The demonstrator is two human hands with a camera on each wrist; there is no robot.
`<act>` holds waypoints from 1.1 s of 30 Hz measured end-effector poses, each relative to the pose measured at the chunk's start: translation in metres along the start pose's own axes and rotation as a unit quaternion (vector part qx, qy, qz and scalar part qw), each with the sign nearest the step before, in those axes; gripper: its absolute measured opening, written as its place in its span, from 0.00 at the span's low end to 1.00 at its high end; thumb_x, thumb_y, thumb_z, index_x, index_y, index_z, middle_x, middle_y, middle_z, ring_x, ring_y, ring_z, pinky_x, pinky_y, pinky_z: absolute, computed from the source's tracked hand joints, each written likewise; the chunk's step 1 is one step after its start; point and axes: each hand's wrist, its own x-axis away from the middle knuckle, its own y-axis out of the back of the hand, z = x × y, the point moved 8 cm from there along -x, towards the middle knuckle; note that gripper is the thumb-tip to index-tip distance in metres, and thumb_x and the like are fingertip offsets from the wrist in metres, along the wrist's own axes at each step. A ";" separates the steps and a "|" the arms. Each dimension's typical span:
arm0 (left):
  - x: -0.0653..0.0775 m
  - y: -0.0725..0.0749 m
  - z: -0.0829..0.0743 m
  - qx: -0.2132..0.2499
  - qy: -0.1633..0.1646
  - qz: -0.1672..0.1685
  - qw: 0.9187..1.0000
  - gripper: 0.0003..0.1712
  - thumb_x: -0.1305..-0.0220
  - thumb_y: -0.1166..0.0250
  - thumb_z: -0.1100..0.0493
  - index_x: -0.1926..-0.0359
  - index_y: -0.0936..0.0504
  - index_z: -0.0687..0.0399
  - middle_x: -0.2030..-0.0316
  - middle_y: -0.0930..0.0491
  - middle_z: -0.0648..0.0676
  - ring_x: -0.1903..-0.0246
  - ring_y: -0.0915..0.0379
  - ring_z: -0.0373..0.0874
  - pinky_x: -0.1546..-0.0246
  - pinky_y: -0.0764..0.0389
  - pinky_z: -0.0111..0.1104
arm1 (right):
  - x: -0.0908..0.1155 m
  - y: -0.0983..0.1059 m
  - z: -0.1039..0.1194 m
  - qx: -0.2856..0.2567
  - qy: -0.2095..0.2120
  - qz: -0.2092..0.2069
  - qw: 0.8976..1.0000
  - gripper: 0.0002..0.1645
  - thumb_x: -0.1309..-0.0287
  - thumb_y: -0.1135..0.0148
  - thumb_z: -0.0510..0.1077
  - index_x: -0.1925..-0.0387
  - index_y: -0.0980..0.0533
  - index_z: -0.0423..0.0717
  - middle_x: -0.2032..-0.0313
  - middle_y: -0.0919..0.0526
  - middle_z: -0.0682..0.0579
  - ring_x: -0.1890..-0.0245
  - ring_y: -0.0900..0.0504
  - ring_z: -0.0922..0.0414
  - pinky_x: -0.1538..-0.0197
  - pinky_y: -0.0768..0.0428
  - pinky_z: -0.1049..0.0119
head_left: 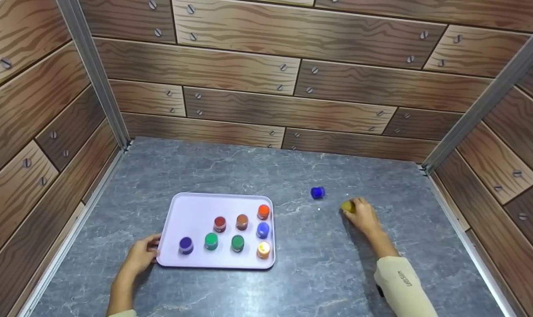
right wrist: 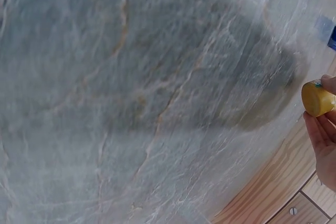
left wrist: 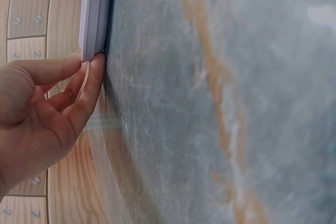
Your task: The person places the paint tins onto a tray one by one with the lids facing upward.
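My left hand (head_left: 139,256) is at the left edge of a pale lilac tray (head_left: 196,202). In the left wrist view its thumb and fingers (left wrist: 93,85) pinch the tray's rim (left wrist: 93,30). Right of the tray, my right hand (head_left: 364,216) holds a small yellow paint jar (head_left: 347,206) between thumb and fingers. In the right wrist view the yellow jar (right wrist: 316,99) is tilted, one round end facing the camera. A dark blue paint jar (head_left: 317,192) lies on its side on the table, beyond and left of the right hand.
Several small paint jars stand on the tray, including a purple jar (head_left: 186,245), a dark red jar (head_left: 220,224), a brown jar (head_left: 242,221) and an orange jar (head_left: 263,211). Wood-patterned walls (head_left: 248,75) enclose the grey marbled table (head_left: 310,273) at the back and both sides.
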 end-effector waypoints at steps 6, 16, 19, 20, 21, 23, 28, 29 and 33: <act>0.001 0.000 0.001 -0.003 0.005 0.003 1.000 0.25 0.49 0.48 0.81 0.47 0.34 0.81 0.59 0.27 0.71 0.64 0.26 0.55 0.72 0.20 0.37 | 0.003 0.000 0.005 -0.034 -0.025 -0.014 0.999 0.21 0.59 0.30 0.37 0.64 0.26 0.26 0.67 0.24 0.36 0.65 0.24 0.39 0.61 0.25 0.47; 0.001 0.001 0.000 -0.003 0.005 0.004 1.000 0.25 0.49 0.48 0.81 0.47 0.34 0.82 0.59 0.27 0.71 0.64 0.26 0.54 0.72 0.21 0.37 | 0.008 0.002 0.021 -0.108 -0.042 -0.041 0.992 0.19 0.60 0.30 0.36 0.67 0.25 0.26 0.70 0.22 0.37 0.68 0.23 0.42 0.62 0.23 0.51; 0.001 0.001 0.000 -0.004 0.004 0.004 1.000 0.25 0.49 0.49 0.81 0.47 0.34 0.82 0.59 0.27 0.70 0.64 0.26 0.54 0.72 0.21 0.37 | 0.009 0.003 0.028 -0.127 -0.045 -0.045 0.990 0.19 0.60 0.30 0.35 0.66 0.25 0.25 0.70 0.22 0.37 0.68 0.22 0.42 0.62 0.23 0.52; 0.001 0.001 0.000 -0.004 0.004 0.004 1.000 0.25 0.49 0.49 0.81 0.46 0.34 0.81 0.59 0.27 0.70 0.64 0.26 0.54 0.72 0.20 0.37 | 0.010 0.002 0.030 -0.132 -0.048 -0.045 0.989 0.19 0.59 0.30 0.35 0.65 0.25 0.25 0.69 0.22 0.37 0.67 0.22 0.43 0.61 0.22 0.52; 0.001 0.001 0.000 -0.004 0.004 0.003 1.000 0.25 0.49 0.49 0.81 0.46 0.34 0.81 0.59 0.27 0.70 0.64 0.26 0.54 0.72 0.20 0.37 | 0.010 0.002 0.031 -0.135 -0.052 -0.044 0.988 0.20 0.59 0.30 0.36 0.65 0.25 0.26 0.69 0.22 0.37 0.67 0.22 0.43 0.61 0.22 0.53; 0.001 0.000 0.000 -0.001 0.004 0.004 1.000 0.24 0.49 0.49 0.81 0.47 0.34 0.81 0.58 0.27 0.71 0.63 0.26 0.55 0.71 0.20 0.37 | 0.012 0.000 0.034 -0.145 -0.063 -0.040 0.987 0.20 0.59 0.30 0.36 0.64 0.25 0.26 0.68 0.21 0.37 0.66 0.21 0.43 0.61 0.22 0.54; 0.001 0.000 -0.001 0.005 -0.001 0.005 1.000 0.24 0.49 0.49 0.81 0.47 0.33 0.81 0.58 0.27 0.71 0.63 0.26 0.56 0.71 0.20 0.38 | 0.016 -0.006 0.043 -0.183 -0.077 -0.030 0.980 0.21 0.58 0.30 0.34 0.61 0.26 0.24 0.66 0.22 0.36 0.65 0.21 0.43 0.60 0.21 0.55; 0.001 0.000 -0.001 0.004 -0.001 0.004 1.000 0.24 0.49 0.49 0.81 0.47 0.33 0.81 0.58 0.27 0.71 0.63 0.26 0.56 0.71 0.20 0.38 | 0.016 -0.006 0.046 -0.190 -0.076 -0.030 0.978 0.21 0.58 0.30 0.34 0.61 0.26 0.24 0.66 0.22 0.36 0.65 0.21 0.42 0.60 0.21 0.55; 0.001 0.000 -0.001 0.000 0.001 0.003 1.000 0.24 0.49 0.49 0.80 0.47 0.34 0.81 0.58 0.27 0.71 0.63 0.26 0.56 0.71 0.20 0.38 | 0.018 -0.009 0.056 -0.222 -0.076 -0.030 0.972 0.22 0.57 0.30 0.33 0.61 0.27 0.24 0.66 0.22 0.35 0.64 0.21 0.42 0.60 0.21 0.57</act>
